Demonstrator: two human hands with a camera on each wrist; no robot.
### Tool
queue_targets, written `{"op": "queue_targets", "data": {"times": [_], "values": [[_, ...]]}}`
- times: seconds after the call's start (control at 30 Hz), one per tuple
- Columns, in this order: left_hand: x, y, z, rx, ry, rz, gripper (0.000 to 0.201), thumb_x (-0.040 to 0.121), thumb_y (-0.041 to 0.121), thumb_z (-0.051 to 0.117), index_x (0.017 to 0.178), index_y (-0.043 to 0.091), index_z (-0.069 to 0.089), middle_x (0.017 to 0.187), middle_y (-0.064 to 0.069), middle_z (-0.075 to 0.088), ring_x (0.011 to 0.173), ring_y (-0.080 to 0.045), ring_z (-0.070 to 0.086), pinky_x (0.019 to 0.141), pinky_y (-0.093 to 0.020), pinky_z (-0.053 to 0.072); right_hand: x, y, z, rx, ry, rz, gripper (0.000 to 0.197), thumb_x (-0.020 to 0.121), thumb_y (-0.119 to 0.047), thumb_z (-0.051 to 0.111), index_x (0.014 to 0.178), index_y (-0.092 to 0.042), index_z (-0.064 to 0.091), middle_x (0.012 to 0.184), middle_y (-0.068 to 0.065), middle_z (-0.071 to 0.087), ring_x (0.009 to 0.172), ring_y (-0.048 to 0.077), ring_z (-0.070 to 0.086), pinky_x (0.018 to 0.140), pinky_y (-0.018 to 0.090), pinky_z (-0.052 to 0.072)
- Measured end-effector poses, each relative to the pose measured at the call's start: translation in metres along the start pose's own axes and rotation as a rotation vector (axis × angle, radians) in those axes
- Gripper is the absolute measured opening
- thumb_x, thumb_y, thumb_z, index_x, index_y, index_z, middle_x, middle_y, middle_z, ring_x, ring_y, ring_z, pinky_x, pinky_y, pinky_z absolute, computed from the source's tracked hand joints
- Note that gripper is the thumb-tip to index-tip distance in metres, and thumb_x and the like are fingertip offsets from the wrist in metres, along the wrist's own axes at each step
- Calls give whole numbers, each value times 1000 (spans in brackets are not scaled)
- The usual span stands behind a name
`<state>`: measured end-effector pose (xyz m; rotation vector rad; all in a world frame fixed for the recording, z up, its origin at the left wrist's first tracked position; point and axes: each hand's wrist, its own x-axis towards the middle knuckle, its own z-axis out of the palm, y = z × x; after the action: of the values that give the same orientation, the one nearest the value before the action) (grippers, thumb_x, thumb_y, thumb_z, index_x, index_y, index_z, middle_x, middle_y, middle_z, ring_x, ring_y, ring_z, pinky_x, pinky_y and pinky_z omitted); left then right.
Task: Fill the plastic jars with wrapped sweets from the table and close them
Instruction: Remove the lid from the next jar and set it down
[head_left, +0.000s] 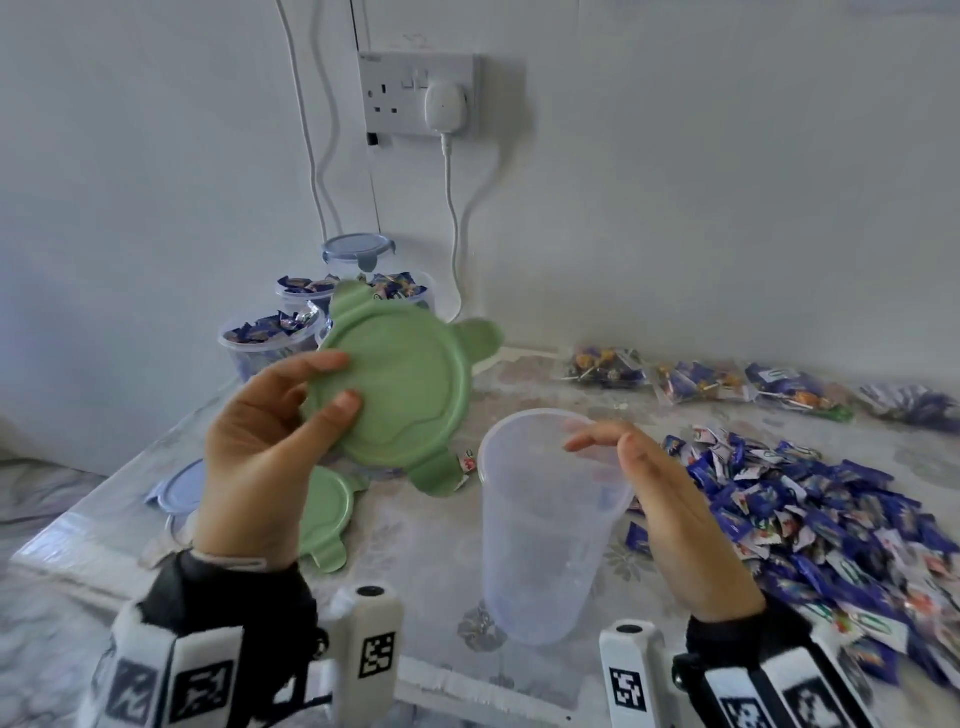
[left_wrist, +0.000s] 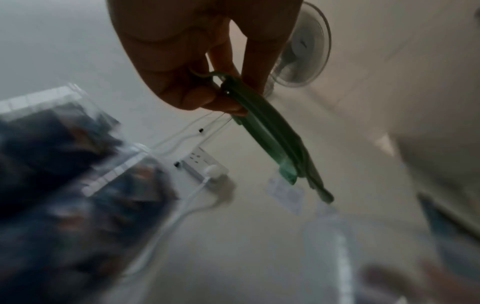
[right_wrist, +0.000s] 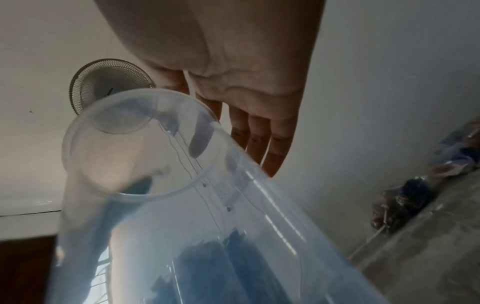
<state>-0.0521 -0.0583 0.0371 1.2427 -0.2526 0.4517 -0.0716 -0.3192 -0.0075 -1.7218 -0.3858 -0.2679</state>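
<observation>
My left hand (head_left: 337, 384) holds a green lid (head_left: 410, 384) with clip tabs up in the air, thumb on top and fingers underneath. In the left wrist view the lid (left_wrist: 272, 139) shows edge-on, pinched by my left hand (left_wrist: 207, 98). An empty clear plastic jar (head_left: 540, 525) stands on the table in front of me. My right hand (head_left: 602, 441) lies against its upper right side with the fingers (right_wrist: 278, 154) straight, beside the jar (right_wrist: 182, 205). A big pile of blue wrapped sweets (head_left: 831, 519) lies to the right.
Several jars filled with sweets (head_left: 270, 338) stand at the back left, one closed with a blue lid (head_left: 358, 249). A second green lid (head_left: 327, 514) and a blue lid (head_left: 182, 488) lie on the table at the left. Bags of lollipops (head_left: 602, 369) line the back. Cables hang from a wall socket (head_left: 415, 93).
</observation>
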Motion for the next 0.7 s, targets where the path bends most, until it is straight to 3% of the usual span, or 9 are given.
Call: {"op": "queue_targets", "data": {"times": [0.1,0.23,0.3,0.37,0.4,0.47,0.57,0.63,0.7], "values": [[-6,-27,-26,397,81,-89,35,72,1,75,75,36,73,67,7,67,59,1,56,58,-10,49,-2,-1,2,-8,-19,16,47,89,-52,31,113,-25,61,121,-21,60,117,3,55,99,24,40],[-22,-64,-41,728,49,-223,36,76,-7,69,80,29,66,68,2,62,50,4,55,53,-8,46,-7,-1,4,12,-17,6,50,85,-71,33,123,-43,51,125,-24,57,119,1,54,95,12,40],[-28,-75,-42,766,-18,-346,28,76,-2,71,85,25,68,72,-4,62,52,-5,56,59,-19,52,-10,2,3,18,-20,-9,57,83,-75,34,128,-42,48,128,-22,56,123,1,50,96,9,38],[-31,-79,-43,915,-114,-443,24,78,10,72,97,24,68,82,-5,65,72,-18,62,75,-29,51,-13,1,4,23,-21,-10,59,83,-75,36,130,-42,46,130,-20,55,126,1,48,96,8,36],[-33,-78,-41,1068,-176,-461,25,79,17,71,102,26,67,93,-6,67,93,-23,62,85,-30,47,-14,1,4,27,-20,-4,58,81,-76,37,130,-44,45,131,-20,54,126,2,48,96,9,37],[-37,-68,-30,1296,-216,-338,27,83,26,68,109,26,66,113,-7,65,128,-27,44,102,-33,35,-16,1,3,44,-7,9,57,77,-79,40,127,-52,45,134,-21,52,127,3,47,100,14,40],[-42,-47,-7,968,-97,-11,14,83,30,67,96,31,67,105,7,68,110,-14,58,89,-26,43,-22,4,3,49,1,27,55,74,-82,42,124,-58,44,137,-24,48,132,2,41,110,29,36],[-48,-34,14,571,-180,-88,25,77,48,65,100,39,64,102,13,69,98,-3,63,81,-17,48,-25,7,5,69,0,59,57,70,-84,45,122,-63,42,139,-23,46,132,3,42,111,43,36],[-57,-31,30,300,-304,-194,46,68,57,66,111,43,58,111,7,67,102,-8,64,82,-24,52,-28,7,6,86,-2,54,58,69,-84,47,123,-65,40,139,-24,46,130,2,45,108,43,40]]}}
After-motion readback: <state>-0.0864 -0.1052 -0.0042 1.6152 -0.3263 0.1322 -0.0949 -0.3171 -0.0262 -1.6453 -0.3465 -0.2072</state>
